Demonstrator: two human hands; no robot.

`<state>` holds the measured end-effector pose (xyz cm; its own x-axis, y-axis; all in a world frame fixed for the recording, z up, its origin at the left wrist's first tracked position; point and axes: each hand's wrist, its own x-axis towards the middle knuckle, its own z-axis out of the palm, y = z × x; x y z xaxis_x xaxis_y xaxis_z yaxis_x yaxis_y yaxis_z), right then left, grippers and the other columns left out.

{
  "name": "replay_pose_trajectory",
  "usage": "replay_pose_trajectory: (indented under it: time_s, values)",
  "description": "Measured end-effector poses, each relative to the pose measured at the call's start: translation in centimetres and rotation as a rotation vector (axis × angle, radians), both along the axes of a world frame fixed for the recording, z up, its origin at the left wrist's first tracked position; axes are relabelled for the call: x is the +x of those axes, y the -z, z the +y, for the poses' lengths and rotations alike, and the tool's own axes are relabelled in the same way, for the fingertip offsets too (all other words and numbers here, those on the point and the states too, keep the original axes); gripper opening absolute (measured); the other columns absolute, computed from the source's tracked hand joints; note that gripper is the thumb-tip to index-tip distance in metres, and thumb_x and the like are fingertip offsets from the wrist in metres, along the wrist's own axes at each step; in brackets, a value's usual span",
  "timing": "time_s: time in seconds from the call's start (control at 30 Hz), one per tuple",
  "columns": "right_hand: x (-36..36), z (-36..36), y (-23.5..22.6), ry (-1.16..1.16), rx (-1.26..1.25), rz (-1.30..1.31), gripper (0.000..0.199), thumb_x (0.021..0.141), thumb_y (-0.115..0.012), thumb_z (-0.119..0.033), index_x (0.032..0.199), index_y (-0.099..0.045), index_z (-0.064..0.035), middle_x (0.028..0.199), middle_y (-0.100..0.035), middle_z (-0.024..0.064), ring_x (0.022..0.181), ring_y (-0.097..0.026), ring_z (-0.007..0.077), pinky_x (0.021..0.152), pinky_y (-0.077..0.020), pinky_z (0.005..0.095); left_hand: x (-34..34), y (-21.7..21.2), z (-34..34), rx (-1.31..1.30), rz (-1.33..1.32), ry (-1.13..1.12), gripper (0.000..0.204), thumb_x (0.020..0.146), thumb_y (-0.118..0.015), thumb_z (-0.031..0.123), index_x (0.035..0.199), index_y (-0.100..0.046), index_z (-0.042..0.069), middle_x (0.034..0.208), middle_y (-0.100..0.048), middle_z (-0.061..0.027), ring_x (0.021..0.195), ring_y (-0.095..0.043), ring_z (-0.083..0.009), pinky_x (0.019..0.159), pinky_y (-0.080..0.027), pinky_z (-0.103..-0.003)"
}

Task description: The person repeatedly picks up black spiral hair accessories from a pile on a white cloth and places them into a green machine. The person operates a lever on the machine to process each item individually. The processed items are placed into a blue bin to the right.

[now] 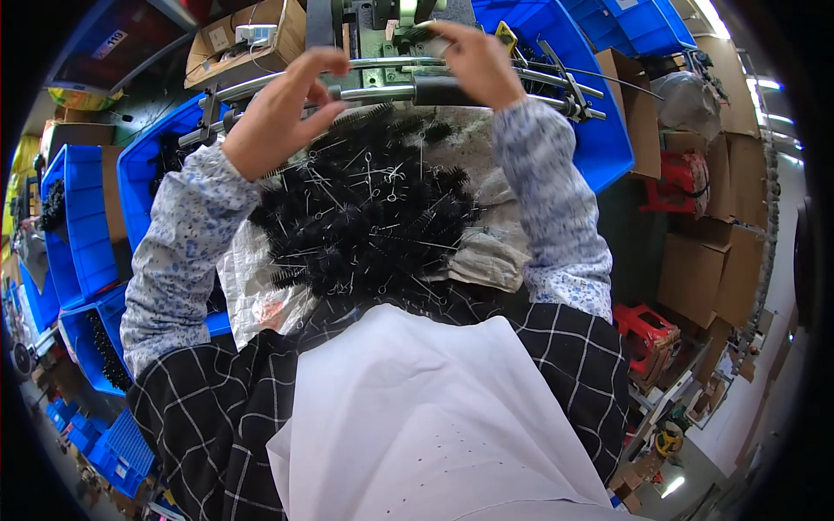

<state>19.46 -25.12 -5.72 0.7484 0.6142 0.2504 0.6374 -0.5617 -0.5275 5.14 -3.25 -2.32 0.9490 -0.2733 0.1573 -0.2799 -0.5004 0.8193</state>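
My left hand [282,113] is over the left part of the metal rails [373,93], its thumb and forefinger spread apart with nothing visible between them. At the green machine [391,52], my right hand [482,68] reaches in from the right. Its forefinger stretches toward the machine's middle part; motion blur and the turned hand hide whether the fingertips hold anything. Below both hands lies a large heap of black bristle brushes [365,217] with twisted wire stems and looped ends. They rest on a whitish woven sack [495,252] in front of me.
Blue bins stand on the left [82,226] and right [599,130] of the machine. A cardboard box [243,43] holding a small white device is at the back left. Red stools [643,343] and cardboard cartons [695,269] are on the right. A dark roller [443,91] sits on the front rail.
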Motion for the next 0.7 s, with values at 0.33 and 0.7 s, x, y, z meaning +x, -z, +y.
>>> replay_pose_trajectory:
  time_s: [0.33, 0.7]
  values:
    - [6.3, -0.9, 5.0, 0.308, -0.356, -0.363, 0.027, 0.08, -0.053, -0.018, 0.105, -0.062, -0.0206, 0.091, -0.063, 0.0048, 0.086, -0.059, 0.0256, 0.076, -0.0473, 0.0382, -2.7, 3.0, -1.3, 0.278, 0.305, 0.636, 0.035, 0.071, -0.063, 0.003, 0.104, -0.051, 0.006, 0.099, -0.055, -0.0106, 0.083, -0.056, -0.0264, 0.075, -0.046, -0.036]
    - [8.8, -1.0, 7.5, 0.235, -0.291, -0.347, 0.027, 0.08, -0.056, -0.025, 0.107, -0.062, -0.0201, 0.1, -0.059, 0.0052, 0.091, -0.056, 0.0261, 0.081, -0.0444, 0.0387, -3.5, 2.1, -2.2, 0.598, 0.335, 0.623, 0.038, 0.067, -0.067, 0.013, 0.103, -0.052, 0.009, 0.092, -0.057, -0.0113, 0.084, -0.057, -0.0314, 0.072, -0.046, -0.04]
